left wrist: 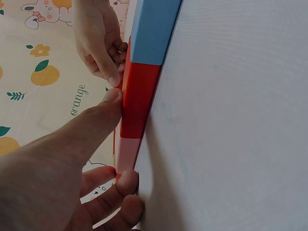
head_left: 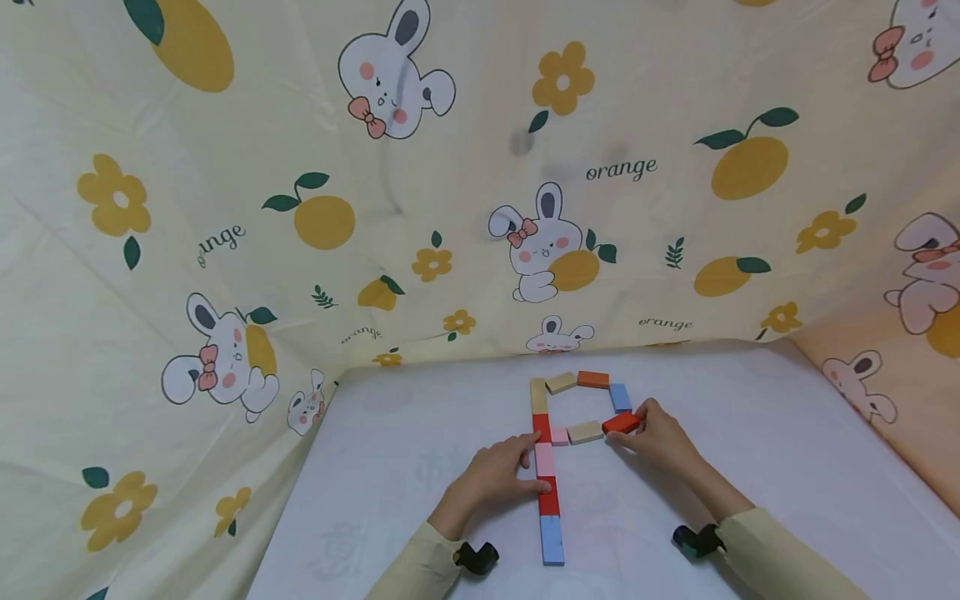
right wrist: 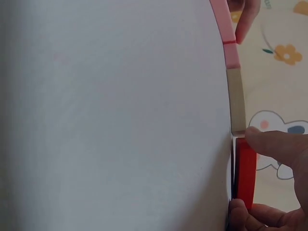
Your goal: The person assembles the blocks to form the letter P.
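Coloured wooden blocks lie on the white table in an outline like a letter P. My right hand [head_left: 663, 442] pinches a red block [head_left: 621, 423] between thumb and fingertips at the loop's lower right corner, beside a tan block [head_left: 586, 432]. In the right wrist view, the held block [right wrist: 246, 173] tilts slightly, with a thin gap along its underside. My left hand [head_left: 491, 473] rests along the left side of the upright row, thumb at the lower red block [head_left: 549, 497] and index fingertip at the upper red block [head_left: 542, 427]. A pink block [head_left: 544, 460] lies between them.
A blue block [head_left: 552, 542] ends the row near me; a long tan block [head_left: 539, 396] tops it. Another tan block [head_left: 561, 383], an orange block [head_left: 593, 380], a blue block [head_left: 620, 397] and a small pink block [head_left: 559, 436] complete the loop. Patterned cloth [head_left: 465, 150] hangs behind.
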A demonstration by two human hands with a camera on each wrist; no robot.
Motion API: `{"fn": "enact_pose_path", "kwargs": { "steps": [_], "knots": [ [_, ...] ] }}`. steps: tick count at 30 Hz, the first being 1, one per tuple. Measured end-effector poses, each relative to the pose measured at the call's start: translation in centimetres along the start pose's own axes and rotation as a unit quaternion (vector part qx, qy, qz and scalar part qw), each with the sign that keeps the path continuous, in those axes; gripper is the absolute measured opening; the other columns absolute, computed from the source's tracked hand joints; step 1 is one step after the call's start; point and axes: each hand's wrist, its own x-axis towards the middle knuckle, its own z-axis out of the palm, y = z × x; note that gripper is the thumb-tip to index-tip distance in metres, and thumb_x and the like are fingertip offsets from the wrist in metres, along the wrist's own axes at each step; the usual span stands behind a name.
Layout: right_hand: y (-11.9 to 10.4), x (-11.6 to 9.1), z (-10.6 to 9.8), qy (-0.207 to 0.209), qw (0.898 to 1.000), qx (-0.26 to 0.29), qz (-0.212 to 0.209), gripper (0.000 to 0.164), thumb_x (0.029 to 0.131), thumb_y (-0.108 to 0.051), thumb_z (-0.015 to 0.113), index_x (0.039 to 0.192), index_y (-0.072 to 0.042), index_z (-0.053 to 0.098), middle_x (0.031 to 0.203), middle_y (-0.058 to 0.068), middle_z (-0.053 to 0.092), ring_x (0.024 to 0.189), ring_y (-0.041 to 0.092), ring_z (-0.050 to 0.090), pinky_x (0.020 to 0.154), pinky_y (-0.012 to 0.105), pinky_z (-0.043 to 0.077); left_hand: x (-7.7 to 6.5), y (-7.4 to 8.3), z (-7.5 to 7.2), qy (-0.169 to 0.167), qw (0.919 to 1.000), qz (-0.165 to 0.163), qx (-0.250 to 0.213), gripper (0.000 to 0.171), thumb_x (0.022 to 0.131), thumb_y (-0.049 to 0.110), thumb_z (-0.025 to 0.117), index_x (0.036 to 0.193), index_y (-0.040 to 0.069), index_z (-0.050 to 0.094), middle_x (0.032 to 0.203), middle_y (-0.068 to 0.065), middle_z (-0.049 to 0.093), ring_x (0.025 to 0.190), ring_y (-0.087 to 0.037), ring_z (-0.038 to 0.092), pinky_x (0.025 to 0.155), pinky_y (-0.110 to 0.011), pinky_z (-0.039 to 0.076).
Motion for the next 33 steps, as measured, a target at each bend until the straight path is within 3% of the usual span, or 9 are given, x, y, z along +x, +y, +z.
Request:
{"fn": "enact_pose_path", "kwargs": {
  "steps": [19,33],
  "knots": [
    [0.11,0.80,0.67,0.001,0.999,-0.048,-0.007,0.068,0.087,-0.039,0.091,0.117,0.004,0.048,0.091,0.014,0.052,0.088,0.027,0.054,0.069,0.035,0.043,-0.11,0.05,-0.03,0.004,1.0000,0.001,-0.001,0.090,0.087,0.059,0.084,0.163,0.026,0.048,0.093,0.010,0.054,0.085,-0.004,0.050,0.079,-0.036,0.041],
    [-0.07,0.88,0.76,0.001,0.999,-0.054,0.005,0.069,0.086,-0.040,0.091,0.119,0.004,0.048,0.092,0.014,0.052,0.090,0.028,0.055,0.070,0.035,0.045,-0.12,-0.06,0.06,0.005,0.9999,0.007,0.006,0.091,0.087,0.060,0.084,0.163,0.026,0.048,0.092,0.009,0.054,0.084,-0.003,0.049,0.076,-0.034,0.041]
  ]
}}
